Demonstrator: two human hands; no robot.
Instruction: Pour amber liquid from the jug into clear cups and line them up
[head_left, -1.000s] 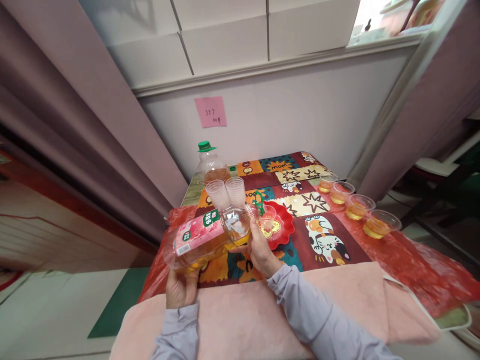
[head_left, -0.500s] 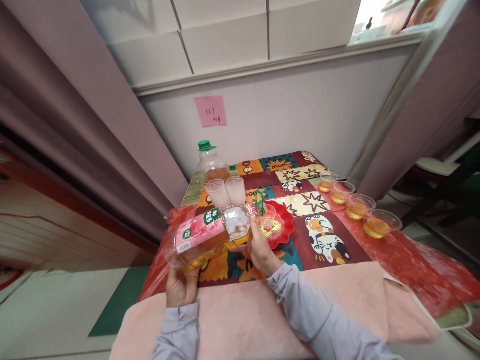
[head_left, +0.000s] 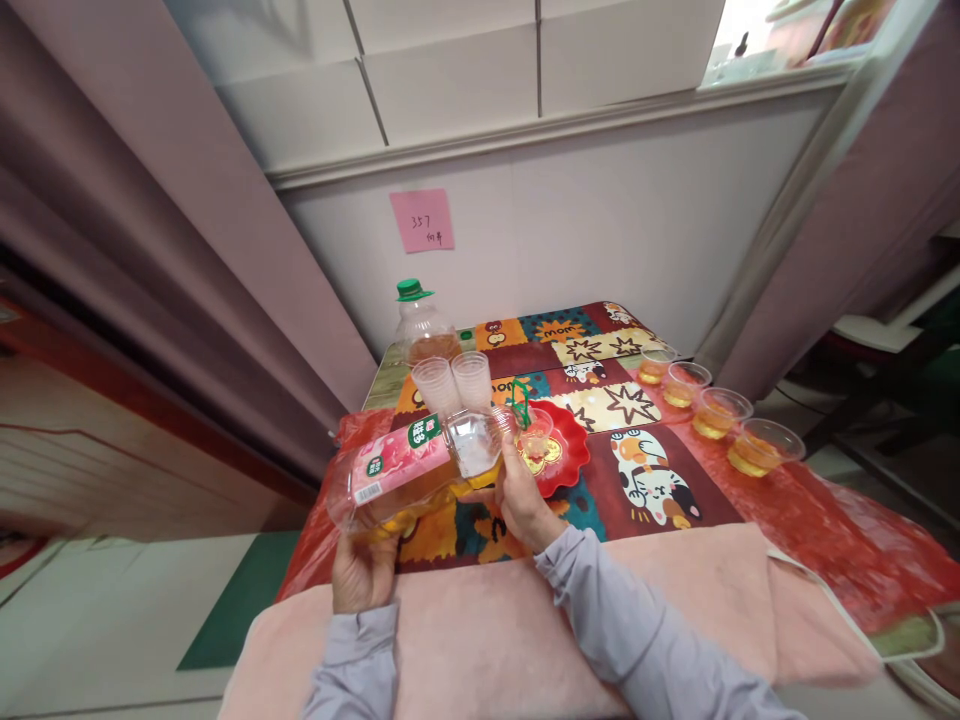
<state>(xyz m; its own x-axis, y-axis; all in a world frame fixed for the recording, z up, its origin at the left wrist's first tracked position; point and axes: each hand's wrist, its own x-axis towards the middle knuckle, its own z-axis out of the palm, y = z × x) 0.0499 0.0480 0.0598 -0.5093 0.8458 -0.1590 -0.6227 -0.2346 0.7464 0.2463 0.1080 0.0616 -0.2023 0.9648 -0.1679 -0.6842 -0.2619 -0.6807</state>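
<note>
A large clear juice bottle (head_left: pixel 401 462) with a pink label lies tilted in the air, its neck end to the right and yellow liquid along its lower side. My left hand (head_left: pixel 364 575) is closed around the bottle's base from below. Near the neck, my right hand (head_left: pixel 523 495) grips the bottle, fingers partly hidden behind it. The mouth end reaches a clear plastic cup (head_left: pixel 536 432) on a red scalloped plate (head_left: pixel 574 455); whether liquid flows I cannot tell. Beside the cup stands a green twisted piece (head_left: pixel 519 400). Behind the bottle are two stacks of clear cups (head_left: pixel 470 378).
Another bottle with a green cap (head_left: pixel 429 330) stands at the back left, near a loose green cap (head_left: pixel 466 336). Several cups of yellow liquid (head_left: pixel 757 450) line the right side. A pink cloth (head_left: pixel 480 630) covers the near edge; a pink note (head_left: pixel 421 220) is on the wall.
The liquid inside the held bottle has shifted, showing more yellow toward the neck. Both hands stay in nearly the same place.
</note>
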